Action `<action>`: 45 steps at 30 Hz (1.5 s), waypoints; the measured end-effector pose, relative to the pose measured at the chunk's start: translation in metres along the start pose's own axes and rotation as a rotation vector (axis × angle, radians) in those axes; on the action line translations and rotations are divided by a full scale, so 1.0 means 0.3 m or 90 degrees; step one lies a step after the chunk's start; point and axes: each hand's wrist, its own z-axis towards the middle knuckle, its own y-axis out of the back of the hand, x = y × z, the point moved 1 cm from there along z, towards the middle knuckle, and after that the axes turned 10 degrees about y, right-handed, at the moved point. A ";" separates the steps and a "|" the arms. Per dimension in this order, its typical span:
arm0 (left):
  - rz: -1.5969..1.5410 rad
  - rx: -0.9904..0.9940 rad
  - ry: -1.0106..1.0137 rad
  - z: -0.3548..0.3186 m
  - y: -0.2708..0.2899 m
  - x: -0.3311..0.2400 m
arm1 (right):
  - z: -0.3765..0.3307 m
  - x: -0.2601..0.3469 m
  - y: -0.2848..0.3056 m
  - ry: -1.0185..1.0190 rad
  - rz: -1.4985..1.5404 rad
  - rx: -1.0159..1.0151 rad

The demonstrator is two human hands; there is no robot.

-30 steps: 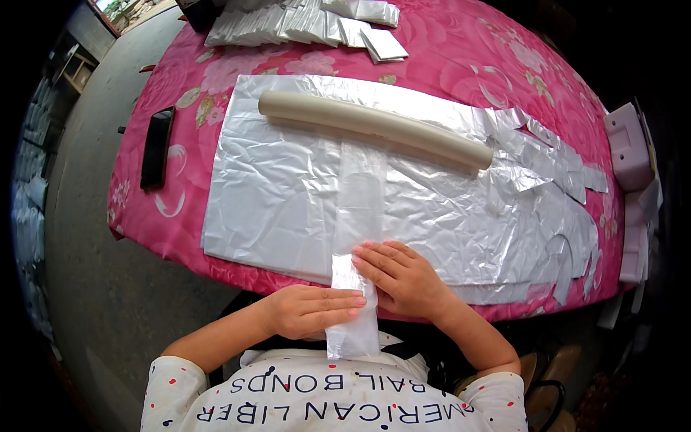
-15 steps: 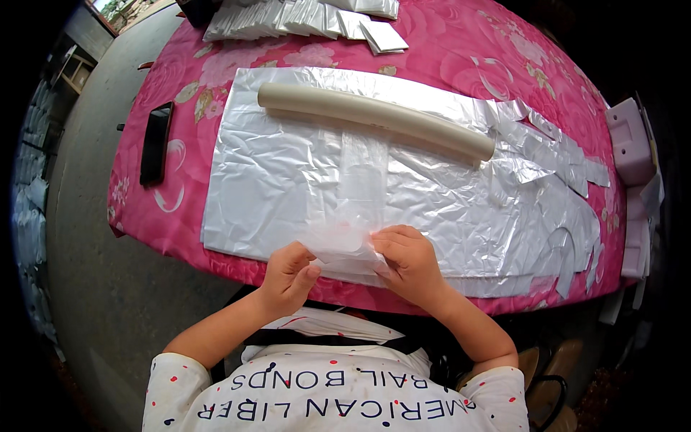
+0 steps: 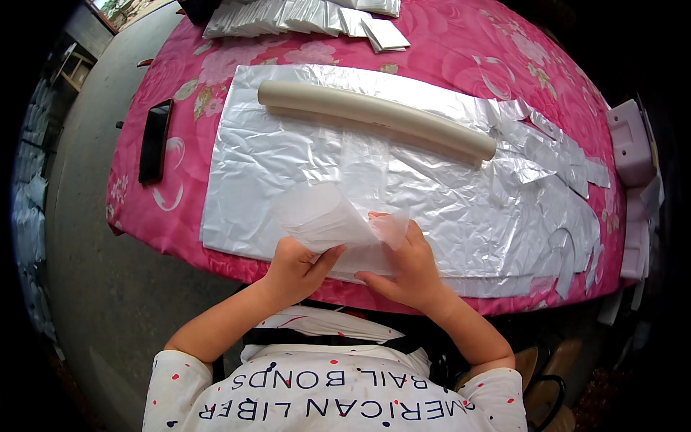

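A thin, translucent white plastic sheet [image 3: 320, 212], folded over on itself, is held up above the table's near edge. My left hand [image 3: 302, 268] pinches its lower left part, thumb in front and the other fingers curled behind. At its right end my right hand [image 3: 409, 268] has its fingers around the film, while the thumb sticks out to the left. Film partly covers those right fingertips. Underneath lies a wide stack of silvery-white plastic film [image 3: 266, 155]. A long beige tube [image 3: 374, 115] rests slantwise across the stack's far part.
A pink flowered cloth [image 3: 194, 72] covers the table. Left of the stack lies a black phone [image 3: 155, 142]. Folded white packets [image 3: 302, 18] stand in a row at the far edge. Loose film strips [image 3: 540, 155] spread rightward, near pale pink plastic containers [image 3: 631, 144].
The sheet's folded part has swung up and left, above my left hand. My right thumb has moved away from its fingers. The tube and stack have stayed in place.
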 end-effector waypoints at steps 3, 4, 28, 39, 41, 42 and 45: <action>0.096 0.020 -0.085 0.000 -0.005 -0.005 | 0.003 -0.009 -0.006 0.027 -0.029 0.000; 0.181 0.030 -0.159 -0.001 -0.002 0.005 | 0.004 -0.012 -0.006 0.049 -0.038 0.011; 0.362 0.093 -0.074 -0.205 -0.099 -0.067 | -0.262 0.155 -0.041 -0.322 0.177 -0.145; 0.311 -0.053 -0.149 -0.216 -0.094 -0.028 | -0.240 0.161 -0.073 -0.434 0.145 -0.130; 0.205 -0.070 -0.065 -0.224 -0.081 -0.045 | -0.244 0.161 -0.078 -0.434 0.134 -0.126; 0.150 -0.078 -0.025 -0.230 -0.077 -0.049 | -0.243 0.166 -0.080 -0.416 0.136 -0.140; 0.019 -0.135 0.045 -0.248 -0.066 -0.023 | -0.234 0.184 -0.096 -0.315 0.094 -0.175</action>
